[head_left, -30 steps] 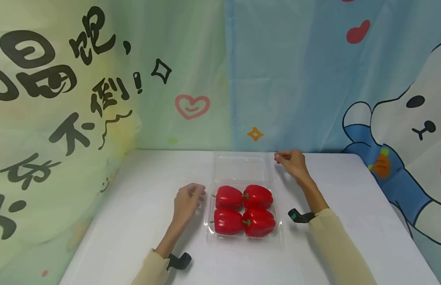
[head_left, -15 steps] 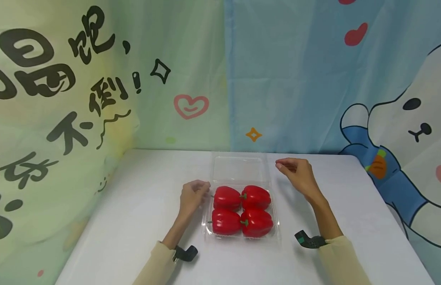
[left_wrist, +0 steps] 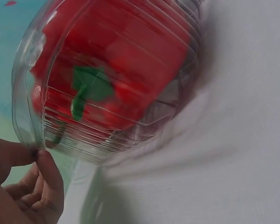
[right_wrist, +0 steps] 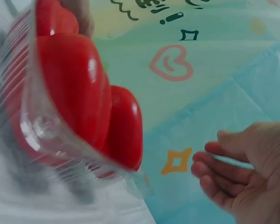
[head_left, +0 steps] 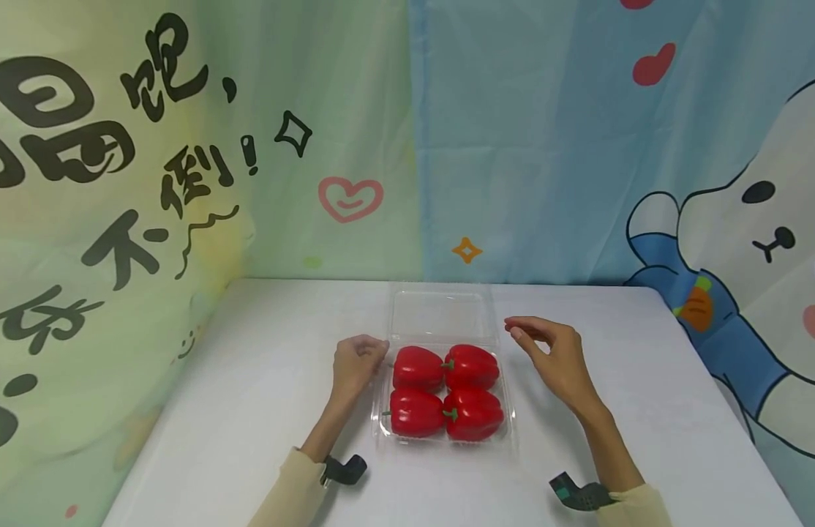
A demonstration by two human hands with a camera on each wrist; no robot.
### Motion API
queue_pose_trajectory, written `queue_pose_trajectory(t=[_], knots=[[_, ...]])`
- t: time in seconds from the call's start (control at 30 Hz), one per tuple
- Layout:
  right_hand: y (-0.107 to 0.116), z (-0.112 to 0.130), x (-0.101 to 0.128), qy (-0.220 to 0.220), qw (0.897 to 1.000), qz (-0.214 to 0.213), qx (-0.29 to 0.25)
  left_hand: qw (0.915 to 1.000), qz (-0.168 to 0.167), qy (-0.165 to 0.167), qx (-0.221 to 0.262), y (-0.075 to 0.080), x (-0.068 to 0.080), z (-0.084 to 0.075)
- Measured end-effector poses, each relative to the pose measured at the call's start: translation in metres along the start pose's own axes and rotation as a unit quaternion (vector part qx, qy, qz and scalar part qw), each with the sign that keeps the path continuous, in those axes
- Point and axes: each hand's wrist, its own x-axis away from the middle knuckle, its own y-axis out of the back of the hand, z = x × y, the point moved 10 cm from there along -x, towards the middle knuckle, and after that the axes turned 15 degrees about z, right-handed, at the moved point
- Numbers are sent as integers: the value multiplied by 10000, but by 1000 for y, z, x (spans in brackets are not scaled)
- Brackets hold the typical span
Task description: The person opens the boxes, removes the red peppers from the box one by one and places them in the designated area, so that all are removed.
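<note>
A clear, ribbed plastic clamshell container (right_wrist: 42, 127) lay on the white table (head_left: 249, 410), its transparent lid (head_left: 440, 315) open at the far side; in it sat four glossy red bell peppers (head_left: 414, 413), two by two; the left hand (head_left: 355, 364) pinched its left rim; the right hand (head_left: 557, 360), loosely bent around nothing, hovered near its right side; behind hung a printed cloth backdrop (head_left: 486, 146).

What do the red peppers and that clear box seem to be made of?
Box: probably thin, clear plastic; its ribbed wall is glossy and transparent.
Peppers: smooth and shiny, with green stems; possibly moulded plastic, though real skin could look alike.
</note>
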Motion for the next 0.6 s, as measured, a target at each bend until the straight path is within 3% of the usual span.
queue_pose_trajectory(t=[0.17,0.6], knots=[[-5,3,12,215,9998,-54,14,9998,90,-104,125,0,-2,-2],[-40,20,41,549,9973,478,-84,9997,124,-11,202,-1,-2,1]])
